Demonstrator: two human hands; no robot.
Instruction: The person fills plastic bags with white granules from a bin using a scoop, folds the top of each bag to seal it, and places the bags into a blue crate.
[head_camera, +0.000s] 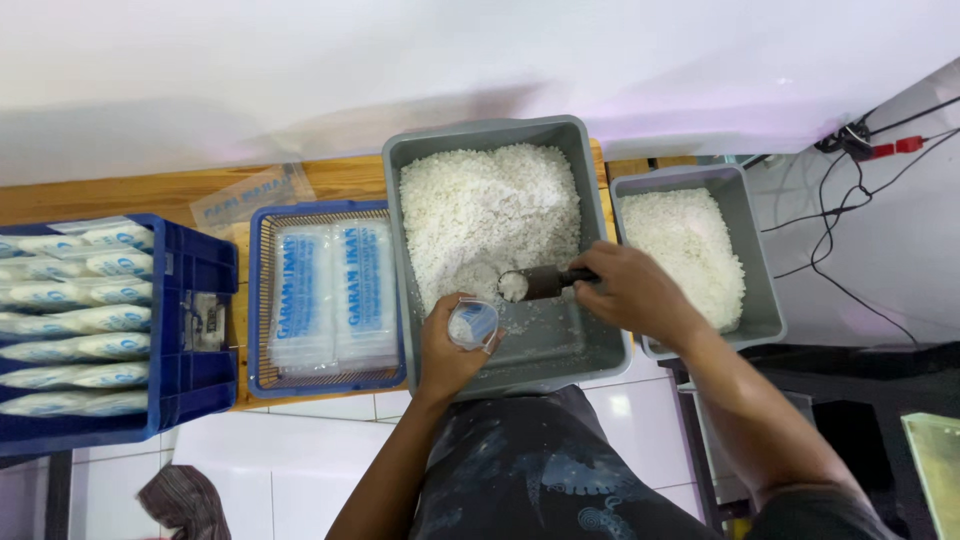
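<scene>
Nearest the camera, the left hand (447, 350) has its grip closed around a small clear bag (473, 323), holding its mouth open and upward over the near edge of the large grey tub (592, 190). Just right of it, the right hand (630, 290) grips the handle of a dark scoop (540, 283), whose bowl carries white coarse grains (490, 215) and points left toward the bag, close to it. The tub's far part is heaped with these grains; its near floor is mostly bare. To the right stands a smaller grey tub (752, 240), also filled. To the left, a blue basket (325, 375) holds flat printed bags, and further left a blue crate (190, 385) holds filled packets, all on the wooden worktop (120, 195).
</scene>
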